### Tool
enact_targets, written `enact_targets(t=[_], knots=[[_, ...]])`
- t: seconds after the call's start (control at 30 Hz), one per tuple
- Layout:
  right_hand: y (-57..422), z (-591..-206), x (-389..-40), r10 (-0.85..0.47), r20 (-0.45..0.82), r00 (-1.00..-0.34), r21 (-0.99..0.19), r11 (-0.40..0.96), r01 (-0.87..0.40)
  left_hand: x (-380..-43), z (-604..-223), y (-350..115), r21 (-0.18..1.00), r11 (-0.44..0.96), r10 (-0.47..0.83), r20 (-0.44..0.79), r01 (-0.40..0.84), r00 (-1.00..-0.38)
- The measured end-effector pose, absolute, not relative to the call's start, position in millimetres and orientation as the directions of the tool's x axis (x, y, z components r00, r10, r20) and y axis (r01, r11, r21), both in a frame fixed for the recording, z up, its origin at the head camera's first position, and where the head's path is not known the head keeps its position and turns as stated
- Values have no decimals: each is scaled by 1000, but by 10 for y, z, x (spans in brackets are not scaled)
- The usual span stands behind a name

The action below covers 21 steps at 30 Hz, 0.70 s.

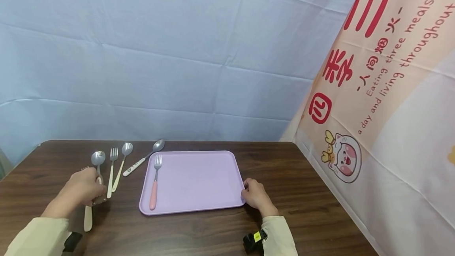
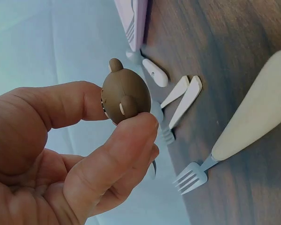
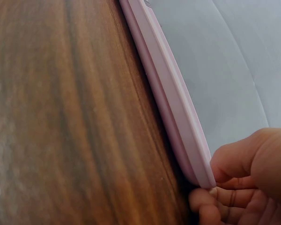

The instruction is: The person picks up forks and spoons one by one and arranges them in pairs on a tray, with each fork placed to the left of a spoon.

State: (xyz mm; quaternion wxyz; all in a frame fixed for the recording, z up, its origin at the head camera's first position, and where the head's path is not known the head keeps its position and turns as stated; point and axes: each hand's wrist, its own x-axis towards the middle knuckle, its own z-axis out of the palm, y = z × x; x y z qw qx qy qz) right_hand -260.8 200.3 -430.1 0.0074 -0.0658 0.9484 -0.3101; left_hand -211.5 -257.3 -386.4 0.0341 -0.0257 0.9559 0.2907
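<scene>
My left hand (image 1: 81,188) pinches a spoon (image 1: 98,158) between thumb and fingers, its metal bowl pointing away from me. The handle's brown bear-shaped end (image 2: 125,96) shows between the fingertips in the left wrist view; the rest is mostly hidden. Below that hand lies a fork with a thick cream handle (image 1: 88,219), partly covered in the head view. At the right side of a lilac tray (image 1: 199,181), my right hand (image 1: 256,196) grips the rim near the front corner, thumb on top. A pink-handled fork (image 1: 153,194) lies along the tray's left side.
Between the left hand and the tray lie a white-handled fork (image 1: 111,177), a cream-handled spoon (image 1: 119,175) and a spoon with a patterned white handle (image 1: 135,166). The brown wooden table (image 1: 199,234) meets a pale cloth (image 1: 160,70) behind and a printed cloth (image 1: 384,129) at right.
</scene>
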Motion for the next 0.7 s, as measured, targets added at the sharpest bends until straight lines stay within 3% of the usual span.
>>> enact_targets(t=[0.27,0.7], knots=[[2009,-4307,-2611,-133,35,-991,-589,798,-128,-2133,-3891,-2570,555,827,-31,-108,-87,-994],[2006,-4320,-2607,-137,47,-989,-584,800,-139,-2134,-3981,-2410,574,819,2,2,3,-1000]])
